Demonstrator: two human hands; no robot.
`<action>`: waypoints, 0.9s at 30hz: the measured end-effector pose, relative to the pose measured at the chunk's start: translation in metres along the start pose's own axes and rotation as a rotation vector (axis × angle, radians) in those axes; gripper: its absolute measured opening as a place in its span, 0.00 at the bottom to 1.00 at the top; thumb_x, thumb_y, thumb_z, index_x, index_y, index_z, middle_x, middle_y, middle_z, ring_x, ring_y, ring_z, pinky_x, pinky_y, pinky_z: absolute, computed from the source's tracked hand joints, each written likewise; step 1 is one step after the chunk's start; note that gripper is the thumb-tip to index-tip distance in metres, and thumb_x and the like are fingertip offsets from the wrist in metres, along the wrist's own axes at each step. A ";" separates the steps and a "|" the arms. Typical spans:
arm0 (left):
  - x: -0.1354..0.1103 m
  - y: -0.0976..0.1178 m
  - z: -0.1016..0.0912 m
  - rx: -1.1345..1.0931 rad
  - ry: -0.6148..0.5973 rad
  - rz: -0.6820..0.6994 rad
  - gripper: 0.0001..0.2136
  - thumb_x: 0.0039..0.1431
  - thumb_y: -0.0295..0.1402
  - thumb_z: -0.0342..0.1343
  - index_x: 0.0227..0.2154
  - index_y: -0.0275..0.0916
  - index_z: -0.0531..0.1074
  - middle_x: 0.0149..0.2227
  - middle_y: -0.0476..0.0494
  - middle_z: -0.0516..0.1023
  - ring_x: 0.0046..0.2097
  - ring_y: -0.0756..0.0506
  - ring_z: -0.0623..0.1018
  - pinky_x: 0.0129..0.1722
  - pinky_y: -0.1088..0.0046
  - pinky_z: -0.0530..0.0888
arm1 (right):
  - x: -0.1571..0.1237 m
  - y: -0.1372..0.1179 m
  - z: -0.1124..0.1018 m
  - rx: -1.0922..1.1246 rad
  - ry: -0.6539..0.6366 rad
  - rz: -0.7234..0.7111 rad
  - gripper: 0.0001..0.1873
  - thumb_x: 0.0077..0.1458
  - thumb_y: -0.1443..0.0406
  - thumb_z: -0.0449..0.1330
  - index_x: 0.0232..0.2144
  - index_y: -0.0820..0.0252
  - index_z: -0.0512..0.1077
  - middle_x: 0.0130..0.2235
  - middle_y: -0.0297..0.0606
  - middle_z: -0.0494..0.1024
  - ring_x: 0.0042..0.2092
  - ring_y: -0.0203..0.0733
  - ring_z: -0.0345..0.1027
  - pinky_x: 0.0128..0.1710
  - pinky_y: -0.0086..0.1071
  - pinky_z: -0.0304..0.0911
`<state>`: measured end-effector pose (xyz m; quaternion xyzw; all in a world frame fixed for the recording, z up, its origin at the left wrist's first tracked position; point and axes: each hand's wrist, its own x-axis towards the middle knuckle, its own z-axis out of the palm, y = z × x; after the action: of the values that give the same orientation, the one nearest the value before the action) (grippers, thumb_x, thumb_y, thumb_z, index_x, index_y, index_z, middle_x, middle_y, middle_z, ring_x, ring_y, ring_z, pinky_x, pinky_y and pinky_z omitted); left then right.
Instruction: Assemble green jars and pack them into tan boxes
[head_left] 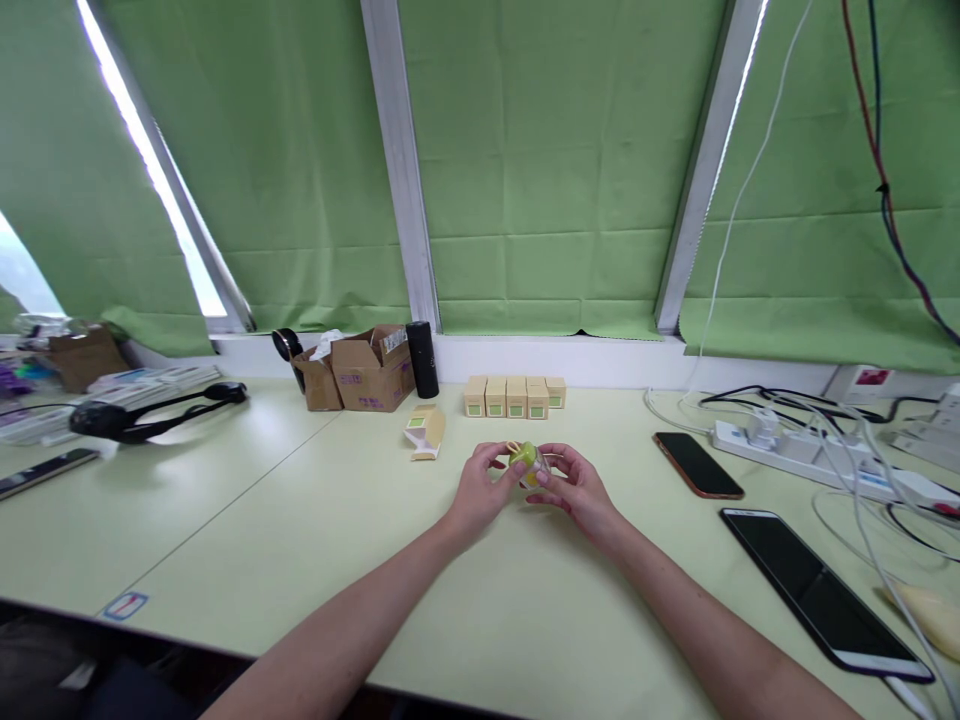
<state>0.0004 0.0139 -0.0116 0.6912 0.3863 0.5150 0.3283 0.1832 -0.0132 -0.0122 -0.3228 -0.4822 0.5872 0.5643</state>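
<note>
Between my two hands, over the middle of the table, is a small bottle with a green cap (524,455). Its body looks clear with some yellow, and a tan loop, perhaps a cord, shows near the cap. The fingers of my left hand (486,482) close on the cap side. My right hand (579,488) grips the body from the right, its fingers curled around it. Much of the bottle is hidden by fingers. An opened small carton (425,432) lies on its side to the left of my hands. Several closed small cartons (516,398) stand in rows behind them.
At the back left are a cardboard box (373,372) and a black cylinder (423,360). A black strap-like device (157,410) lies further left. Two phones, a smaller one (699,465) and a larger one (821,590), lie right, beside a power strip (810,462) with tangled cables.
</note>
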 end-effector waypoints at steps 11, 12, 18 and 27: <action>0.000 -0.003 0.001 -0.074 -0.003 -0.040 0.18 0.58 0.46 0.65 0.46 0.41 0.80 0.51 0.36 0.80 0.52 0.39 0.79 0.51 0.61 0.76 | -0.001 0.000 0.002 -0.021 -0.040 0.000 0.30 0.44 0.52 0.76 0.47 0.50 0.71 0.44 0.36 0.76 0.44 0.49 0.78 0.45 0.50 0.77; 0.000 -0.003 0.001 -0.083 0.000 -0.045 0.18 0.58 0.46 0.66 0.46 0.41 0.80 0.51 0.36 0.80 0.52 0.39 0.79 0.51 0.61 0.76 | -0.002 0.000 0.002 -0.020 -0.043 -0.002 0.30 0.44 0.52 0.75 0.47 0.50 0.71 0.43 0.36 0.76 0.44 0.49 0.79 0.46 0.50 0.77; -0.001 0.001 0.001 -0.092 -0.014 -0.037 0.19 0.60 0.45 0.63 0.50 0.41 0.76 0.50 0.36 0.80 0.52 0.38 0.79 0.51 0.60 0.76 | -0.004 -0.002 0.003 0.026 -0.044 -0.008 0.34 0.46 0.51 0.75 0.52 0.46 0.66 0.43 0.34 0.76 0.45 0.49 0.79 0.49 0.51 0.76; -0.003 0.005 0.003 -0.021 -0.031 0.021 0.16 0.61 0.37 0.63 0.51 0.44 0.73 0.52 0.40 0.78 0.54 0.40 0.77 0.53 0.61 0.72 | -0.003 -0.002 0.006 -0.003 -0.027 -0.053 0.32 0.51 0.48 0.71 0.53 0.45 0.66 0.45 0.35 0.76 0.45 0.47 0.78 0.50 0.50 0.76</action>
<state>0.0037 0.0088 -0.0098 0.6996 0.3683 0.5117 0.3363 0.1787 -0.0174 -0.0092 -0.3028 -0.4990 0.5757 0.5726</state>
